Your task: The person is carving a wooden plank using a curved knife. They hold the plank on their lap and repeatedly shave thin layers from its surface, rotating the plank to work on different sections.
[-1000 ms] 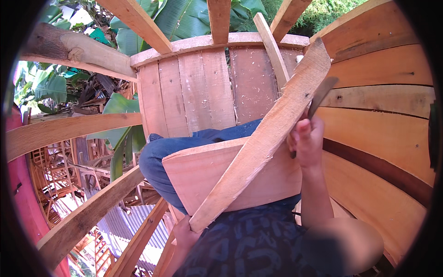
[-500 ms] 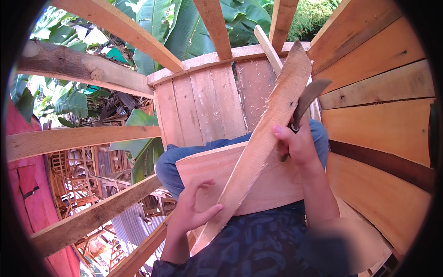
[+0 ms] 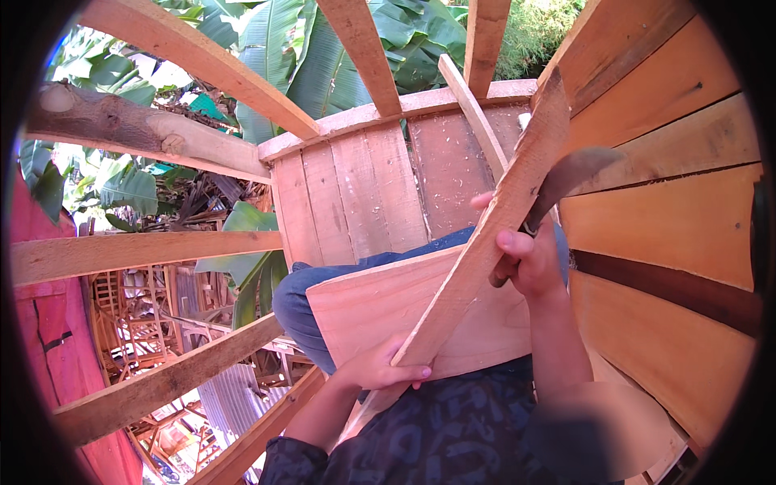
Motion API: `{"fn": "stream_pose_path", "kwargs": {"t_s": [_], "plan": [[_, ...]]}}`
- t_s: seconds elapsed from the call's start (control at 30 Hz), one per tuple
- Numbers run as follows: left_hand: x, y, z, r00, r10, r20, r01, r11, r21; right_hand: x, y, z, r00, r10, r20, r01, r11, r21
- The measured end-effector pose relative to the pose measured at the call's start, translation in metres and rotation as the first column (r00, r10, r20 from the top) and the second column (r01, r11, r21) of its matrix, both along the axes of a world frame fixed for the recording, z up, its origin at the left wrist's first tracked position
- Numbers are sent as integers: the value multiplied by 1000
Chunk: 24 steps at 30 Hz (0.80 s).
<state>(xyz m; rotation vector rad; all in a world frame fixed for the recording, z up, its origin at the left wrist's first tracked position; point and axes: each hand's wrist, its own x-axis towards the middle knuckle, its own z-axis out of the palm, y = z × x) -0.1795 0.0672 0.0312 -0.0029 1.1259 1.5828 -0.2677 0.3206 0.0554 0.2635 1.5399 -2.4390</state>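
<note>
A long, narrow wooden plank [image 3: 477, 271] slants across my lap, its pointed end up to the right. Near its lower end my left hand [image 3: 384, 368] is closed round it, thumb lying across the face. Higher up, my right hand [image 3: 533, 255] grips a knife with a broad, curved dark blade [image 3: 558, 182]; the same hand also clasps the plank, with fingertips showing past its far edge. Most of the knife's handle is hidden by that hand. Beneath the plank, a wide, flat board [image 3: 380, 303] rests on my legs.
Wooden slats [image 3: 347, 190] with scattered shavings form the surface ahead. A thin stick [image 3: 473, 117] leans there. Planks [image 3: 663, 218] wall the right side, and spaced beams [image 3: 145, 250] cross the left. Banana leaves [image 3: 331, 73] hang beyond.
My left hand has gone from open beside the plank to closed round its lower part. My right hand, the knife and the plank's upper end have shifted slightly right, the plank turning more edge-on.
</note>
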Motion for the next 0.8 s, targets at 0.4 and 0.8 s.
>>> {"fn": "stream_pose_path", "kwargs": {"t_s": [0.4,0.8], "plan": [[-28,23,28,932,261,-251,-329,900,-286,43,-8,-12,998,-56,-17,58,936,348],[-25,30,13,887,254,-386,-369,891,-263,37,-9,-6,961,220,-167,97,297,950]]}}
